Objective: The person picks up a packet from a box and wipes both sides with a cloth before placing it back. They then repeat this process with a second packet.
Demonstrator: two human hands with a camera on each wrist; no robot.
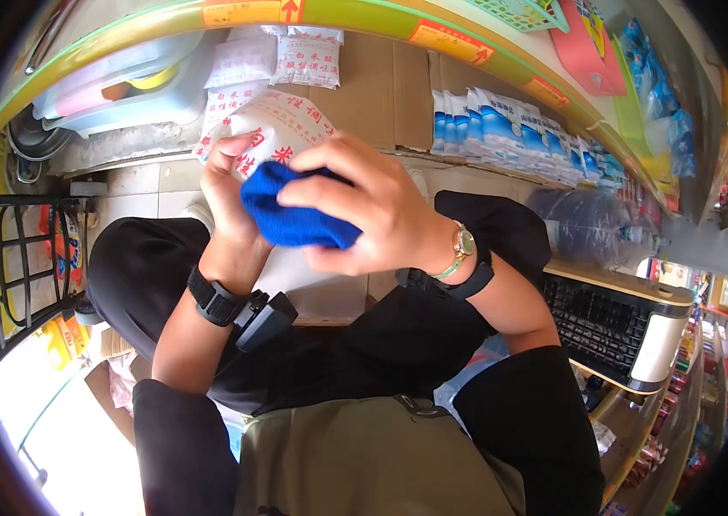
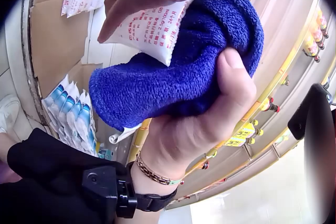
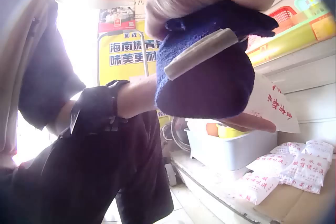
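Note:
My left hand point(image 1: 233, 193) holds a plump white seasoning pouch point(image 1: 299, 116) with red Chinese print, thumb along its near side. In the right hand point(image 1: 373, 202) a blue cloth point(image 1: 295, 211) is bunched up and lies against the pouch's lower part. The left wrist view shows the right thumb pressing into the cloth point(image 2: 152, 85), with a corner of the pouch point(image 2: 152, 35) beside it. A pale label strip point(image 3: 202, 53) on the cloth faces the right wrist camera. Part of the pouch is hidden behind cloth and fingers.
More such pouches point(image 1: 308, 60) lie on cardboard on the low shelf ahead. Blue-and-white packets point(image 1: 510, 125) line up to the right. A clear plastic tub point(image 1: 136, 90) stands left, below a yellow-green shelf edge point(image 1: 355, 21). A black wire rack point(image 1: 29, 249) stands at the far left.

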